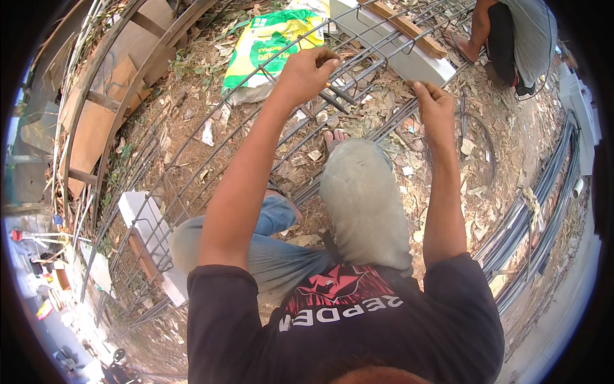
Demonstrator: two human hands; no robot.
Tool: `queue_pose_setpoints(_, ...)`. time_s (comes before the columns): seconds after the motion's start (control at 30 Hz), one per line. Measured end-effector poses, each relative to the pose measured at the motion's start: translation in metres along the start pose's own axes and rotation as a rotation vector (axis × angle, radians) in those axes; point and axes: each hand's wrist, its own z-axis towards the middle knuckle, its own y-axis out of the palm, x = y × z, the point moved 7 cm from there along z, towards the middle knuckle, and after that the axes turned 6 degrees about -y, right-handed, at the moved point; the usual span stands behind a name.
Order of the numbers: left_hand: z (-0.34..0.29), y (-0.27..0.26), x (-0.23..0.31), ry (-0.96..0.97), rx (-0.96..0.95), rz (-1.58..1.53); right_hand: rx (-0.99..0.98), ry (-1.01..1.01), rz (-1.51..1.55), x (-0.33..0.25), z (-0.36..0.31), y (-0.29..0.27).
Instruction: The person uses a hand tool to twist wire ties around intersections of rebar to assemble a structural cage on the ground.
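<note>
Ground [176, 137] of brown earth, outdoors in strong daylight, littered with dry leaves and pale scraps, running under a long, open lattice of thin, dark steel bars [272, 63]. Left of the lattice, curved timber frame [131, 89] with crosspieces, flat wooden boards close by. Right of it, loose bundle of long, dark grey rods [543, 198]. By its far right end, another person in grey clothing [531, 38], crouched.

Lattice itself: straight lengths joined by cross-bars, laid slantwise in front of the knees, in the gap between two white, rectangular blocks. Far right end at a white block with brown timber on top [409, 57]; near left end at a second white block with reddish-brown wood alongside [137, 214].

Left hand [310, 73] above the lattice, fingers curled toward thumb; just below, dark, two-pronged tool with a touch of orange [336, 97], hold on it impossible to make out. Right hand [435, 112] right of the lattice, thumb and forefinger near together; anything pinched, too small to tell.

Behind the lattice bars, yellow, green and white plastic sack [288, 32], lying flat; contents hidden.
</note>
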Motion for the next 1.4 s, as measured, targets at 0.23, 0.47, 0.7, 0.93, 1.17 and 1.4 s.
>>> queue_pose_setpoints(0.23, 0.070, 0.086, -0.078, -0.288, -0.069, 0.364, -0.021, 0.134, 0.020, 0.157, -0.016, 0.058)
queue_pose_setpoints(0.47, 0.083, 0.111, -0.088, -0.515, -0.164, 0.507, -0.085, 0.143, 0.043, 0.165, 0.019, 0.099)
queue_pose_setpoints(0.7, 0.079, 0.105, -0.084, -0.514, -0.091, 0.484, -0.059, 0.227, 0.238, 0.175, 0.026, 0.124)
queue_pose_setpoints(0.93, 0.069, 0.106, -0.089, -0.494, -0.072, 0.541, -0.090, 0.408, 0.487, 0.164, 0.032, 0.139)
queue_pose_setpoints(1.17, 0.067, 0.113, -0.096, -0.506, -0.128, 0.489, -0.126, 0.367, 0.450, 0.162, 0.045, 0.147)
queue_pose_setpoints(1.4, 0.056, 0.112, -0.094, -0.492, 0.032, 0.377, -0.148, 0.250, 0.300, 0.163, 0.052, 0.146)
